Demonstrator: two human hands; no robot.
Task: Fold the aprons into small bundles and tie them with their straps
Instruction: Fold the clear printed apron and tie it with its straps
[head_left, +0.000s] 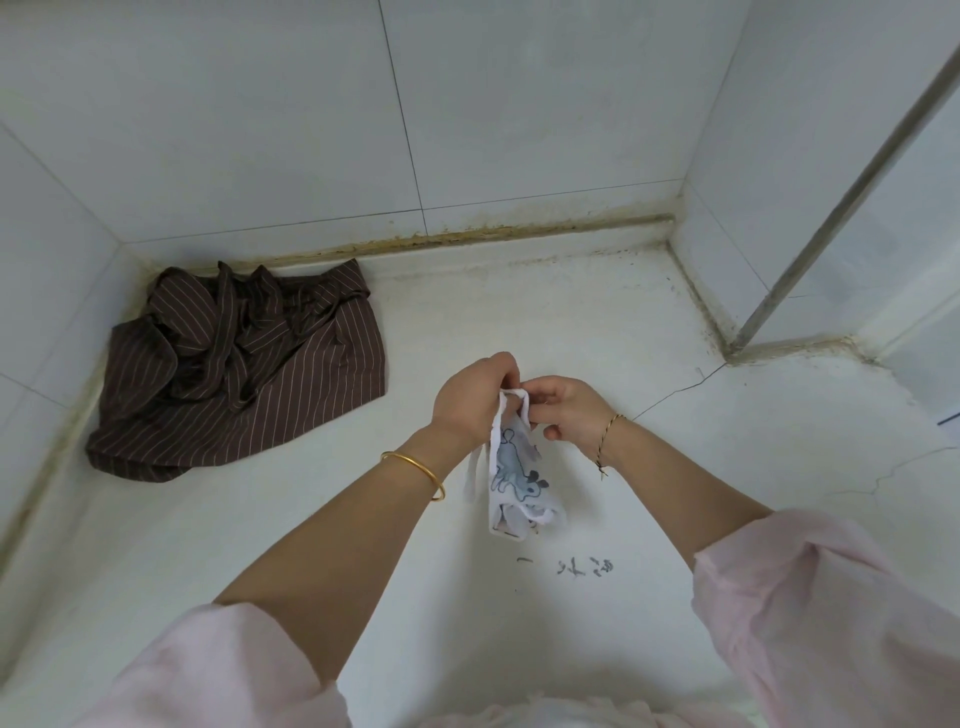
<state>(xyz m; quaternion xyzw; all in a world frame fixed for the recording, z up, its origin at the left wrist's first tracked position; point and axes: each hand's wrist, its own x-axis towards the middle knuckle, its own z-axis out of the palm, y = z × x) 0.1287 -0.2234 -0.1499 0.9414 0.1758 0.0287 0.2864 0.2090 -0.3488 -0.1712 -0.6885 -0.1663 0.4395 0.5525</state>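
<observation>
- At the far-left corner of the bench (571, 312): brown striped apron (244, 364), loosely heaped, straps loose.
- Centre: left grip (470, 402) pinching the loop of the white strap (514, 397); hold steady as anchor.
- Beneath, hanging from the strap: white printed bundle (511, 478).
- Right grip (569, 410) pinching the same strap; pull snug, evenly.

The top of the white apron bundle (514, 480) disappears behind the left hand (470, 397) and right hand (566, 410), whose curled fingers pinch its strap (511, 393) and cover the loop's ends, so I cannot tell if a knot sits there. Its blue-grey print is folded over and only partly shows, and the dark marks (584, 566) near the front edge of the counter (571, 322) are too small to read. In the counter's back left corner the brown striped apron (291, 374) buries its strap ends in its own folds.
</observation>
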